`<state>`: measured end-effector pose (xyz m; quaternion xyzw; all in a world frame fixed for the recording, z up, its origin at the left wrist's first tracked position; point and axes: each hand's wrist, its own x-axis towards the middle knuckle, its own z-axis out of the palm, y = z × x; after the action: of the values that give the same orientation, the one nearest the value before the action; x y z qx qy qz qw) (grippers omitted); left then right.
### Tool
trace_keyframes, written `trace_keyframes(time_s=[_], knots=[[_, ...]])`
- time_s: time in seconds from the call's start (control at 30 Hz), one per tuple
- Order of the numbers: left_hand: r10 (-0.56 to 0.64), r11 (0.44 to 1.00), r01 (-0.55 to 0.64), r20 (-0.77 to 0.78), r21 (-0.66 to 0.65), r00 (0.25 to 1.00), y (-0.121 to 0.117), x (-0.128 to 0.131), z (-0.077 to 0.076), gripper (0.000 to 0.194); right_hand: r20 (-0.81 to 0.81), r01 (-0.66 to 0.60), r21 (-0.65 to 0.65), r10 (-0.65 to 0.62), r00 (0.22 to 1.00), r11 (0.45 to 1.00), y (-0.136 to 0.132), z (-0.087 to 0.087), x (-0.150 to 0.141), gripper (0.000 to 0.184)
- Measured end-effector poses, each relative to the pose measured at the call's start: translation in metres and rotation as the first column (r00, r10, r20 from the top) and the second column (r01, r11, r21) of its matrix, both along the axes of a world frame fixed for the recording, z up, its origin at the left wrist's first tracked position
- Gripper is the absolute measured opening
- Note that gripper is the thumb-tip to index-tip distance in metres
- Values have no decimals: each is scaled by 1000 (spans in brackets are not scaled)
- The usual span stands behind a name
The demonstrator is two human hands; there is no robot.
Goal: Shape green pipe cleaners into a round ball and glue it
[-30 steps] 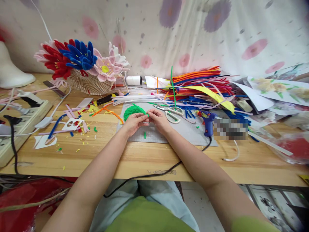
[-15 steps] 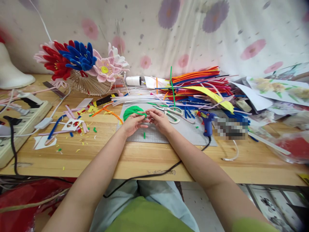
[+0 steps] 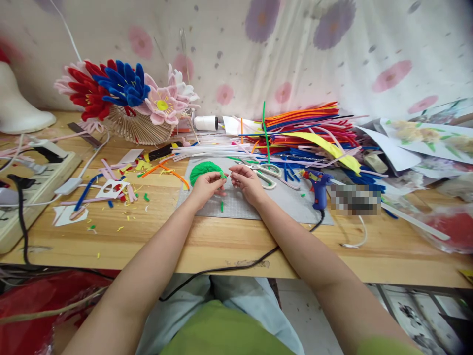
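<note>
My left hand [image 3: 209,187] is closed in a pinch, with a bit of green fuzzy pipe cleaner [image 3: 223,175] showing at its fingertips. Just behind that hand is a round, flat green piece [image 3: 201,170] that looks made of the same pipe cleaner; whether the two are joined is hidden. Slightly apart to the right, my right hand [image 3: 247,184] has its fingers curled and the tips together; what is in them, if anything, is too small to make out. Both hands are over a grey cutting mat [image 3: 244,211]. A short green snippet [image 3: 222,206] lies below them.
White-handled scissors [image 3: 268,176] lie behind my right hand. A blue glue gun [image 3: 319,192] stands to the right, its black cord crossing the table edge. Bundled pipe cleaners [image 3: 306,121] are piled behind. Fuzzy flowers [image 3: 125,88], scraps and a power strip [image 3: 44,197] are on the left.
My hands have drawn slightly apart. The green strand that ran across my left fingers no longer shows there; only a small green end is visible at the fingertips.
</note>
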<state>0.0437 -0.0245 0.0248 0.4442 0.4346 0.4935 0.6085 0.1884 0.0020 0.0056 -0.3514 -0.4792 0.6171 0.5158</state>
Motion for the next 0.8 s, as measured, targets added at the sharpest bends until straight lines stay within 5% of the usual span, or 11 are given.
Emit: trace_keyframes(time_s=[0.33,0.6,0.8], knots=[[-27,1000,29,-104,10,994,0,0,-2,31,247,-103,135,67,967,985,-6,5,-7,32],[-60,998,57,-87,-39,994,0,-4,-1,35,132,-6,-84,17,991,996,-3,3,-4,39],[-13,1000,11,-97,-19,995,2,-1,-6,37,151,4,-80,9,989,997,-4,6,-5,41]])
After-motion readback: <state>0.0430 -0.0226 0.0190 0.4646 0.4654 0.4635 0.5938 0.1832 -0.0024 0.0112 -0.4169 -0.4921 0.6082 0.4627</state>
